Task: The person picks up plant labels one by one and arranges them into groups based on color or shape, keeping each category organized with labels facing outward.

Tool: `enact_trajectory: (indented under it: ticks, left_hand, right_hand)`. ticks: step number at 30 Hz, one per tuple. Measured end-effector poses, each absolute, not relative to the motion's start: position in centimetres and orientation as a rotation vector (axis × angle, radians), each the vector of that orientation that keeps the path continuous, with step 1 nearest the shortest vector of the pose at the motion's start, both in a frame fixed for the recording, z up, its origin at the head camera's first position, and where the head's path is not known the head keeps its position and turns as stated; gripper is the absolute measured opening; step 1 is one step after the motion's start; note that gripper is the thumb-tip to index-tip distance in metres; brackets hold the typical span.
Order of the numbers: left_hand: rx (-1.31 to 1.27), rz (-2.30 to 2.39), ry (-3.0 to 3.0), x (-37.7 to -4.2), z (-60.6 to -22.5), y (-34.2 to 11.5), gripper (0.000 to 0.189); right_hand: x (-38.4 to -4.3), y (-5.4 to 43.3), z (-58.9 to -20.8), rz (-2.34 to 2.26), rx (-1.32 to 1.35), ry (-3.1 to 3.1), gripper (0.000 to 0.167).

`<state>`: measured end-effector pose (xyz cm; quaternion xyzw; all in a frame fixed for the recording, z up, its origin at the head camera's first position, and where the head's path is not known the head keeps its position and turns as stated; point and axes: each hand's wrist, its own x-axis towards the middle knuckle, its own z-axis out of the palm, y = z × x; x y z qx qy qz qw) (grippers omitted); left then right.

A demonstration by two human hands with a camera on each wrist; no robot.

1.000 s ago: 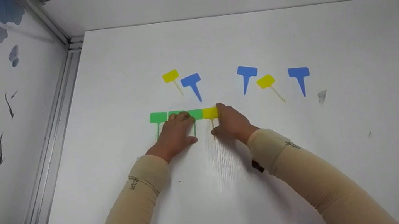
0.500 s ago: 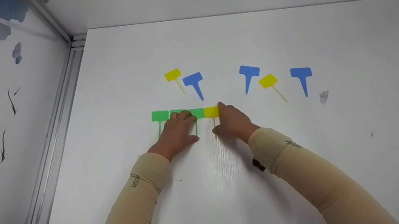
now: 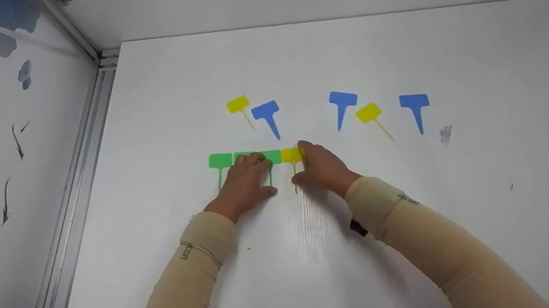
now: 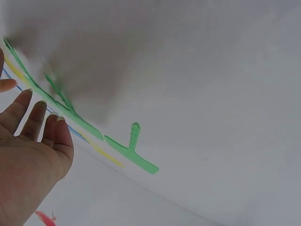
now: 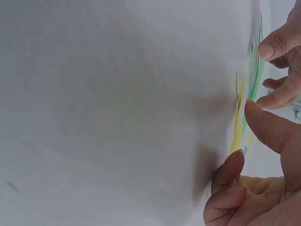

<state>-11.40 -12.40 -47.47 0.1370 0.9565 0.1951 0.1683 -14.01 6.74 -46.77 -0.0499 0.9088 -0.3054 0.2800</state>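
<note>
Green plant labels lie side by side on the white table, the leftmost green label [image 3: 220, 160] showing whole. My left hand [image 3: 242, 182] rests over the middle and right green labels, partly hiding them; its fingers touch them in the left wrist view. Against the right end of the green row lies a yellow plant label [image 3: 291, 155], stem toward me. My right hand [image 3: 325, 165] holds it, fingertips at its right edge and thumb at the stem. In the right wrist view, the right hand's thumb [image 5: 270, 127] is extended and the other fingers are curled.
Farther back on the table [image 3: 165, 99] lie loose labels: a yellow label [image 3: 238, 104] beside a blue label [image 3: 266, 111], another blue label [image 3: 342, 99], a second yellow label [image 3: 369, 112] and a third blue label [image 3: 414, 101]. A metal frame [image 3: 102, 113] borders the left side.
The head view has shifted slightly. Both hands keep nearly the same place on the row, with the right hand's fingers moving only a little at the yellow plant label.
</note>
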Motion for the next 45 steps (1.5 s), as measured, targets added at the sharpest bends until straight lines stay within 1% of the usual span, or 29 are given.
enact_trajectory:
  ticks: [11, 25, 33, 41, 45]
  left_hand:
    - [0.435, 0.579, 2.740, -11.2, -47.5, -11.3, 0.059]
    - [0.414, 0.540, 2.738, -11.1, -47.5, -10.0, 0.063]
    - [0.470, 0.545, 2.742, -11.2, -47.7, -9.6, 0.063]
    - [0.468, 0.546, 2.726, -11.5, -47.7, -9.2, 0.062]
    - [0.470, 0.559, 2.714, -11.7, -47.8, -9.1, 0.063]
  right_hand:
    - [-14.2, 8.0, -46.5, -0.898, -0.112, 2.430, 0.075]
    - [-14.1, 10.6, -46.3, -0.986, -0.251, 2.453, 0.068]
    - [-14.0, 12.7, -46.0, -1.013, -0.294, 2.475, 0.066]
    - [-14.0, 14.6, -46.3, -0.995, -0.240, 2.491, 0.064]
    - [-14.1, 15.6, -46.4, -0.993, -0.262, 2.528, 0.062]
